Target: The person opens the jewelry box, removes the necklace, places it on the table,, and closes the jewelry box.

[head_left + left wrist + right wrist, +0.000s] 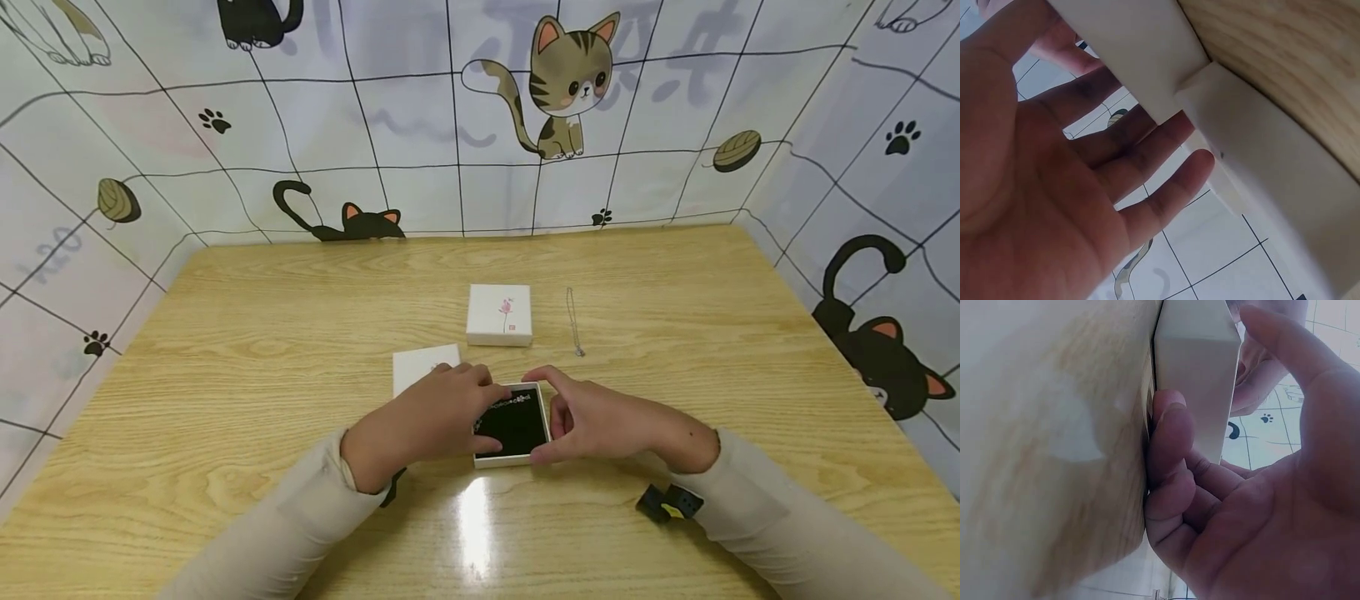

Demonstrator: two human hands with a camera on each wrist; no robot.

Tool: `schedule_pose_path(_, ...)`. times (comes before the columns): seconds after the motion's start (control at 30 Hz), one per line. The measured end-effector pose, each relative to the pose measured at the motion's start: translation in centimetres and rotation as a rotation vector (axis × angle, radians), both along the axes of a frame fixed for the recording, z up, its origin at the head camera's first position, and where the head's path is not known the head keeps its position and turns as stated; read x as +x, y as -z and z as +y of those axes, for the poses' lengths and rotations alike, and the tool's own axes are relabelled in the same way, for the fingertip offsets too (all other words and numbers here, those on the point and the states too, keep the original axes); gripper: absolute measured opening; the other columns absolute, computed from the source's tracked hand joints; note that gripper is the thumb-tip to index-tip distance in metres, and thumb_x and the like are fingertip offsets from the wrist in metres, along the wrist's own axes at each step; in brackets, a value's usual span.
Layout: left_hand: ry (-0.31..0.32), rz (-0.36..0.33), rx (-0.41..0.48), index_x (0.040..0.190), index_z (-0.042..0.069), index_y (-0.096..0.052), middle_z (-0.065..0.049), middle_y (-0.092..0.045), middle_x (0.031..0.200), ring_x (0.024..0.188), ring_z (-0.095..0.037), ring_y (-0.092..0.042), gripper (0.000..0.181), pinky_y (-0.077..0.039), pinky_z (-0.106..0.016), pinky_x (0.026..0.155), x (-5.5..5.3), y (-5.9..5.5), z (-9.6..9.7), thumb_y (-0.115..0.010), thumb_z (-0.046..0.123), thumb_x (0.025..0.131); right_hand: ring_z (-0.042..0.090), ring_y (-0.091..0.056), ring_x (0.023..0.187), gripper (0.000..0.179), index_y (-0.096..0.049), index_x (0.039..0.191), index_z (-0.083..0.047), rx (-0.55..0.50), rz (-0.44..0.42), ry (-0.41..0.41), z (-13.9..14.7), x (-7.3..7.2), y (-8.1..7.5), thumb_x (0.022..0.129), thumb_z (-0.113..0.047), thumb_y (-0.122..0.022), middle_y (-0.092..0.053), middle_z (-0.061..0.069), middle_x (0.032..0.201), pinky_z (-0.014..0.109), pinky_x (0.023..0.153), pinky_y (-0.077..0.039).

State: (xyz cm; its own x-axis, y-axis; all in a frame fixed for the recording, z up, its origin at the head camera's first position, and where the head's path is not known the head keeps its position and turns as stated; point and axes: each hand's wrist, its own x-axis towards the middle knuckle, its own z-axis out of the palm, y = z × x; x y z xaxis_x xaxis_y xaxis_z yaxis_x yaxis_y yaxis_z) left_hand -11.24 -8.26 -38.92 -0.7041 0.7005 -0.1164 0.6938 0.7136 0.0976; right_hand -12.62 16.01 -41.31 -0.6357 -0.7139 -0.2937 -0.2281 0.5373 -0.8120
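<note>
An open white box [501, 461] with a black insert [517, 429] sits between the hands. On the insert lies a silvery chain [519, 400] with small ornaments, partly hidden by fingers. My left hand [435, 414] reaches over the box's left side, its thumb and forefinger on the insert; its other fingers stretch loosely beside the box in the left wrist view. My right hand [600, 419] holds the box at its right side, thumb at the near corner and forefinger at the far one, the other fingers curled against the wall. Part of a white lid [416, 365] shows behind the left hand.
A white box with a pink flower print [487, 312] stands farther back on the wooden table [300, 308]. To its right lies a thin silvery necklace [573, 321] with a small pendant. A cloth with printed cats [570, 83] hangs round the back and sides.
</note>
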Motion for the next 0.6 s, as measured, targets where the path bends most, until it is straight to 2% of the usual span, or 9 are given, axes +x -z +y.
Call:
schedule_pose_path(0.27,-0.01,-0.003,0.006,0.13,0.018,-0.065,-0.002,-0.065,0.111,0.1,-0.018,-0.061,0.061,-0.05,-0.04,0.086,0.1,0.07,0.23,-0.079,0.051,0.081,0.011,-0.06,0.066,0.089,-0.027,0.151,-0.014,-0.011,0.022,-0.009,0.08,0.03,0.17,0.084,-0.037,-0.08,-0.063,-0.001,0.078,0.024,0.062,-0.05)
schedule_pose_path(0.6,-0.019,-0.029,0.023,0.128,0.015,-0.066,-0.005,-0.065,0.109,0.097,-0.019,-0.06,0.063,-0.049,-0.035,0.088,0.26,0.19,0.48,-0.081,0.05,0.079,0.013,-0.06,0.066,0.086,-0.029,0.15,-0.013,-0.015,0.019,-0.018,0.04,0.14,-0.15,0.085,-0.035,-0.08,-0.063,0.0,0.077,0.025,0.062,-0.05)
